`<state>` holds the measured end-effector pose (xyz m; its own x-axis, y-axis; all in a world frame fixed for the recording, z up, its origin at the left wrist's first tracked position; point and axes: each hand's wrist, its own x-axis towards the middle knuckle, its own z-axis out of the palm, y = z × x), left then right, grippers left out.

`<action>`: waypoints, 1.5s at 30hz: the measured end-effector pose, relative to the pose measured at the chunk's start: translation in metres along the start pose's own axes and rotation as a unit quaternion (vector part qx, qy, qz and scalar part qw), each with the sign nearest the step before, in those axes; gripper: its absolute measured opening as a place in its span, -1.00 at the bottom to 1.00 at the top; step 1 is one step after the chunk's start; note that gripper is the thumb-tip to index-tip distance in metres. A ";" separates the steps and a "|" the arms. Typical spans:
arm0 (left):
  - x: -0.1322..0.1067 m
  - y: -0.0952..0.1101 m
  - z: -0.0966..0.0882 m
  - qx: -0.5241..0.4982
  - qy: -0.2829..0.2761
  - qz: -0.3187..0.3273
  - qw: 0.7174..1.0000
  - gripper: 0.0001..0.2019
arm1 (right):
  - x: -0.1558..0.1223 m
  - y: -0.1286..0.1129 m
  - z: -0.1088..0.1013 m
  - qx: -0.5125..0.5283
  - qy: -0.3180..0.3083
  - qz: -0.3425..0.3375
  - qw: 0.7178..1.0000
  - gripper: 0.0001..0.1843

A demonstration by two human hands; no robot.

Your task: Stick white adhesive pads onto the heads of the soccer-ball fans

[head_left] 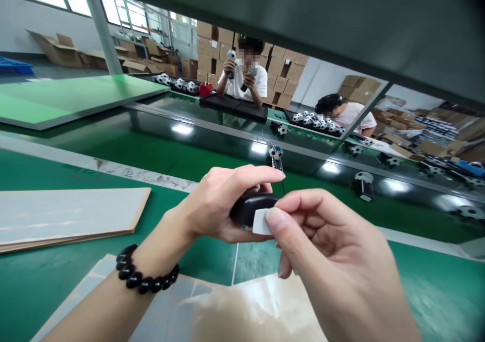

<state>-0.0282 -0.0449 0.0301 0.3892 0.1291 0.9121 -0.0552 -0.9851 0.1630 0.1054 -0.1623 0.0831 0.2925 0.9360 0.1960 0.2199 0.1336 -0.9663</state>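
My left hand (220,200), with a black bead bracelet on its wrist, is wrapped round a glossy black rounded object (246,208); the fingers hide most of it, so I cannot tell its kind. Between the thumb and forefinger of my right hand (333,246) is a small whitish sticker (261,223). The sticker lies right against or just in front of the black object's end; I cannot tell whether it touches. Below both hands spreads a sticker sheet (261,301), partly bare and shiny.
At the left lies a stack of sticker sheets (68,213). Beyond the bench edge runs a green conveyor belt (212,152) carrying football-topped devices (364,185). Across it, one person (246,74) holds two devices and another (346,112) bends near a tray of footballs (316,121). A shelf (303,18) hangs overhead.
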 end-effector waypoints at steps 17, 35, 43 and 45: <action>0.001 -0.001 0.002 0.043 -0.005 0.009 0.999 -0.53 | 0.001 0.003 0.001 0.022 -0.008 0.017 1.000 -0.89; 0.001 -0.001 0.002 0.047 -0.005 0.005 0.999 -0.54 | 0.002 0.002 -0.001 0.051 -0.026 0.052 0.997 -0.87; 0.001 0.000 0.002 0.055 -0.005 0.008 0.998 -0.55 | 0.003 0.002 -0.001 0.042 -0.028 0.051 0.997 -0.88; 0.002 0.000 0.002 0.058 -0.002 0.013 0.998 -0.55 | 0.004 0.003 0.000 0.043 -0.024 0.041 0.998 -0.87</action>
<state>-0.0258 -0.0446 0.0310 0.3931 0.1037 0.9136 0.0418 -0.9946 0.0949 0.1075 -0.1585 0.0811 0.2603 0.9593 0.1095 0.1164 0.0814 -0.9899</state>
